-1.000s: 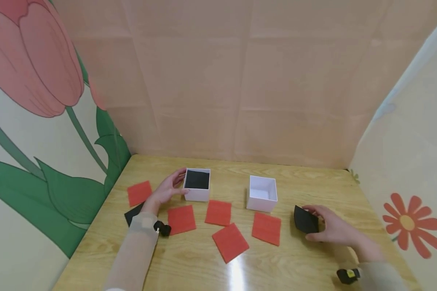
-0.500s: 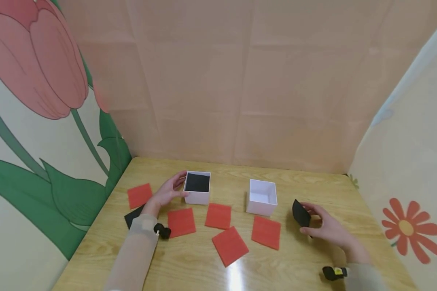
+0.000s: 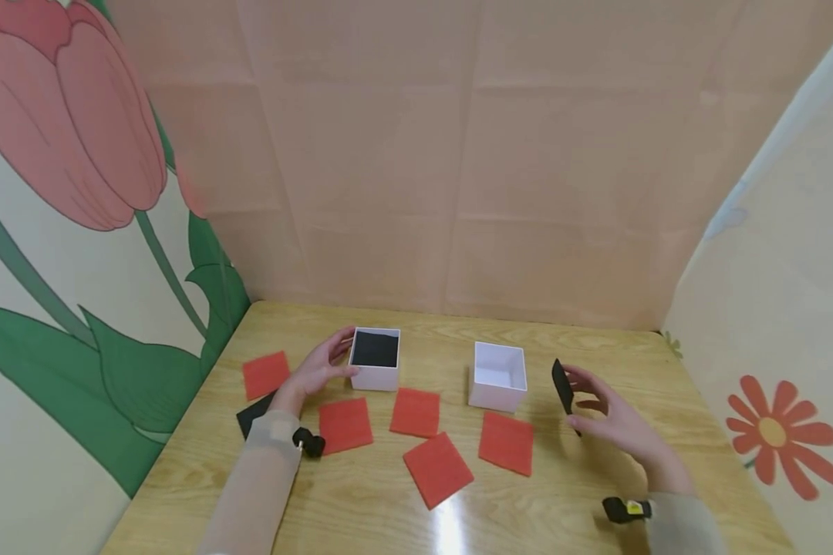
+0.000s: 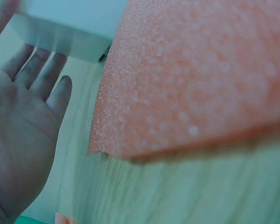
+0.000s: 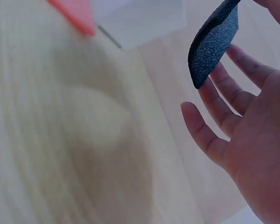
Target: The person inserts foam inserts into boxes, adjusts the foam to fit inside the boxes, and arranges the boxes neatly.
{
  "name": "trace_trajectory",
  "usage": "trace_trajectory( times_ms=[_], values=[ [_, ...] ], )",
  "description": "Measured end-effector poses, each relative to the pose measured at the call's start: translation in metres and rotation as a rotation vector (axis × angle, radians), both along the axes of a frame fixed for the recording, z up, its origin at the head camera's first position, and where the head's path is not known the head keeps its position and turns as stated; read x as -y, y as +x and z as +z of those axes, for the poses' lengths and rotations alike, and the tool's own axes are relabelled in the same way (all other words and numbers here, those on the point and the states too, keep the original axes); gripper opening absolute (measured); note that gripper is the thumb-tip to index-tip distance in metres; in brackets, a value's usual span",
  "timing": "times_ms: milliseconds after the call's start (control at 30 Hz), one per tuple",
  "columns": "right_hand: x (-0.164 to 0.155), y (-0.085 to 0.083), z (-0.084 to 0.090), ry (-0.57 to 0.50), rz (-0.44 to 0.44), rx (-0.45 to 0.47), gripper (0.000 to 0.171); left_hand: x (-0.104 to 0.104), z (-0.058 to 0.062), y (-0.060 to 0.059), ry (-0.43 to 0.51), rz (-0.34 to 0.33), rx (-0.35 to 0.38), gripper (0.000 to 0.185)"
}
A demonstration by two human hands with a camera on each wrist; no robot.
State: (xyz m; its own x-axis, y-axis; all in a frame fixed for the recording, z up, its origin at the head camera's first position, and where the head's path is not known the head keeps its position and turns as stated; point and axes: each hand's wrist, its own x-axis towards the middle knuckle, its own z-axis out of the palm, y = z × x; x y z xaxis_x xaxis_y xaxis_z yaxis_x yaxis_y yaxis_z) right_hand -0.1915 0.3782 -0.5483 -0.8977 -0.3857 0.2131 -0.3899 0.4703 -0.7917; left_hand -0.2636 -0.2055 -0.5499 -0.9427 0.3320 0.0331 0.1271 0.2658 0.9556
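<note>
My left hand (image 3: 319,368) holds the left side of a white open-topped box (image 3: 376,378), thumb at its near corner and fingers along its side. Inside that box lies a black square sheet (image 3: 376,349). My right hand (image 3: 614,412) pinches another black square sheet (image 3: 562,385), raised above the table and seen nearly edge-on. In the right wrist view this sheet (image 5: 214,44) looks thick, foamy and slightly bent. Left of it in the head view stands a second white box (image 3: 497,395), with its bare floor showing. A third black square (image 3: 253,415) lies partly under my left forearm.
Red squares lie about the wooden table (image 3: 514,516): one far left (image 3: 265,375), others nearer the middle, including one red square (image 3: 438,469) at the front and another red square (image 3: 506,443) before the second box. A hanging cloth (image 3: 423,193) backs the table.
My right hand has moved up and left toward the second box, and the black sheet in it has turned upright. My left hand stays at its box.
</note>
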Motion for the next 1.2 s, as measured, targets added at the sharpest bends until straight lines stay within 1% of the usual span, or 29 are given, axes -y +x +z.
trace_trajectory(
  times_ms=[100, 233, 433, 533, 667, 767, 833, 1000, 1100, 1200],
  values=[
    [0.007, -0.003, 0.007, -0.018, 0.009, -0.012, 0.088, 0.0, -0.003, 0.0, 0.007, -0.001, -0.012, 0.095],
    [0.016, -0.007, 0.017, -0.017, 0.026, -0.021, 0.09, -0.001, -0.007, -0.001, 0.019, -0.001, -0.022, 0.095],
    [0.034, -0.015, 0.032, -0.025, 0.108, -0.088, 0.094, -0.002, -0.011, -0.002, 0.043, 0.002, -0.022, 0.093],
    [0.045, -0.019, 0.039, -0.013, 0.135, -0.1, 0.094, -0.003, -0.011, -0.001, 0.051, 0.001, -0.03, 0.093],
    [0.057, -0.028, 0.046, 0.005, 0.175, -0.111, 0.093, -0.004, -0.012, -0.001, 0.06, 0.016, -0.027, 0.093],
    [0.067, -0.033, 0.051, 0.016, 0.199, -0.134, 0.093, -0.004, -0.012, -0.003, 0.062, 0.024, -0.023, 0.097],
    [0.074, -0.035, 0.056, 0.02, 0.215, -0.154, 0.094, -0.005, -0.011, -0.005, 0.067, 0.015, -0.022, 0.099],
    [0.094, -0.039, 0.067, 0.043, 0.273, -0.208, 0.092, -0.007, -0.007, -0.007, 0.078, 0.004, 0.0, 0.093],
    [0.106, -0.041, 0.074, 0.063, 0.3, -0.218, 0.089, -0.007, -0.005, -0.007, 0.088, 0.002, 0.012, 0.091],
    [0.118, -0.043, 0.081, 0.087, 0.309, -0.217, 0.085, -0.006, -0.003, -0.007, 0.104, 0.0, 0.019, 0.092]
  ],
)
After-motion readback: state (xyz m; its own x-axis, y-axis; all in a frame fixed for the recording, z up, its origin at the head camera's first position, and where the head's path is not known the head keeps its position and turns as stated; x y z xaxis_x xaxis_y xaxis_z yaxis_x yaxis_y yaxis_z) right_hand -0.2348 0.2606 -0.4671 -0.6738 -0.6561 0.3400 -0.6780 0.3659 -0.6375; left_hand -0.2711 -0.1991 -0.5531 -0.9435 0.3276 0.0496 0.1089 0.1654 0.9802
